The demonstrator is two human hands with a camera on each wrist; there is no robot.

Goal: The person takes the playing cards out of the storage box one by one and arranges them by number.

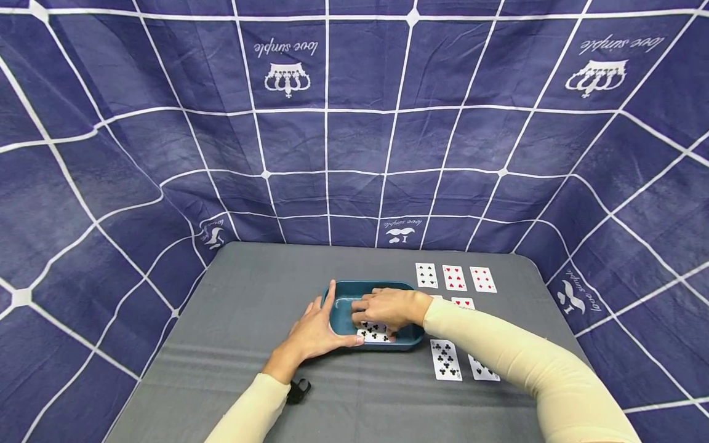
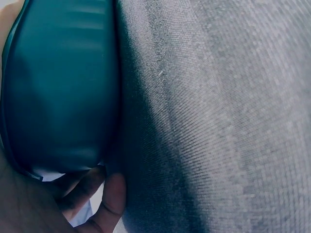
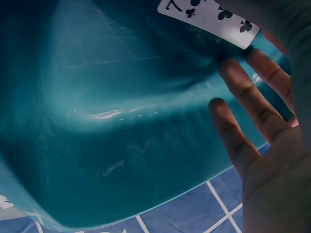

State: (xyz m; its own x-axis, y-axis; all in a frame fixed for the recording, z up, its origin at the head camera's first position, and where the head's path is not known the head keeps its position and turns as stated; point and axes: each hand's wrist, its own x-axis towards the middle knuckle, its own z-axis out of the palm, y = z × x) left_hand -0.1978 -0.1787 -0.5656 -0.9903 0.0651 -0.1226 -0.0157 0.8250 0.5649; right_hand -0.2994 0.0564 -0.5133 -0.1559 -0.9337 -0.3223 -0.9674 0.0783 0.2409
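A teal oblong tray [image 1: 344, 298] lies on the grey table, its left end gripped by my left hand [image 1: 311, 332]. The thumb runs along the near rim; in the left wrist view, curled fingers [image 2: 114, 199] reach round the tray's outer wall [image 2: 63, 87]. My right hand [image 1: 390, 306] is inside the tray, over a clubs playing card [image 1: 372, 337]. Its thumb meets the card's right end while the fingers arch over the far side. In the right wrist view the card [image 3: 214, 19] stands close to spread fingers [image 3: 233, 131]; the thumb's hold is hidden there.
Face-up cards lie right of the tray: a black-suit card [image 1: 426, 275], a hearts card [image 1: 454, 278] and a diamonds card [image 1: 483, 279] at the back, a clubs card [image 1: 445, 360] nearer. My right sleeve partly covers others. A blue checked curtain [image 1: 354, 141] encloses the table.
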